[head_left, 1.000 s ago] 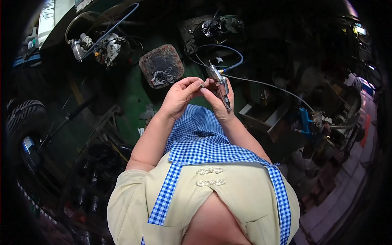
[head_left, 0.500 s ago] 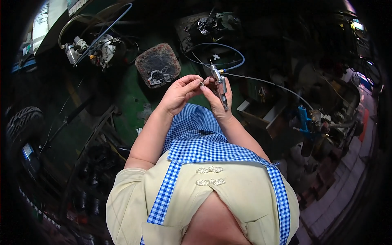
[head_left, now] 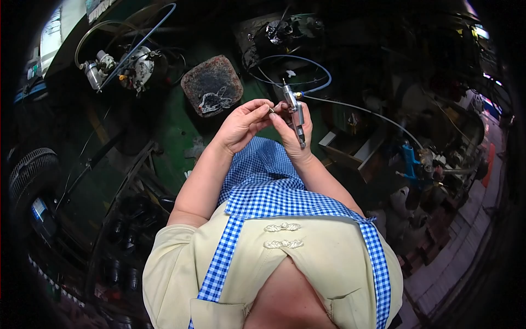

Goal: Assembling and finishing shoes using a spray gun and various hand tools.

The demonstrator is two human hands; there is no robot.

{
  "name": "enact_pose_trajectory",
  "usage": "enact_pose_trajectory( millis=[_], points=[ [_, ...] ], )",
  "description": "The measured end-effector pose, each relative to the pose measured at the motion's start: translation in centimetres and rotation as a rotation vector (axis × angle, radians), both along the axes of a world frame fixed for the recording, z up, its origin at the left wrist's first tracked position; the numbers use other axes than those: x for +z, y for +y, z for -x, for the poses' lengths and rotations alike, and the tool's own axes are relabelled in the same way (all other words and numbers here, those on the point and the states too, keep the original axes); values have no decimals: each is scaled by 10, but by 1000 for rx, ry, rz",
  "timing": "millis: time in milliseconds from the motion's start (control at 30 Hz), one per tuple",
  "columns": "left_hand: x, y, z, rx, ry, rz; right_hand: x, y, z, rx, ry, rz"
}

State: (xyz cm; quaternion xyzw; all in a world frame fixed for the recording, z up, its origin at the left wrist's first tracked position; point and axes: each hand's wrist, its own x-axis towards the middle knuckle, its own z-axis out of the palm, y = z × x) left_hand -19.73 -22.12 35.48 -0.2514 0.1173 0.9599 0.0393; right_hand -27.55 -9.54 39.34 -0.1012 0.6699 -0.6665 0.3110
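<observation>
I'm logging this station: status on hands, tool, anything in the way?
Right hand holding metallic tool. Left hand pinching tiny part, too small to identify. Nothing visibly blocking either hand.

Square, reddish-edged stool (head_left: 205, 78) on green floor (head_left: 172, 156); ribbed fan (head_left: 34, 165) far left; right, in shadow, blue fixture (head_left: 409, 159), perhaps a clamp.

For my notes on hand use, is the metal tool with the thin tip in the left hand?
No, the metal tool lies in the right hand, while the left hand pinches a small piece beside it.
</observation>
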Motion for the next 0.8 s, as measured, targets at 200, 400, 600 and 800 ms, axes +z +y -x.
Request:
enact_pose_trajectory(
  millis=[200,400,600,800],
  points=[
    [-3,-1,0,7,-4,-33,-5,-1,-1,-5,34,-21],
    [-2,-1,-1,17,22,-49,-6,-1,0,25,92,-56],
    [-5,-1,0,14,22,-52,-9,-1,0,14,64,-11],
    [-3,0,4,4,31,-47,-10,-1,1,-13,31,0]
  ],
)
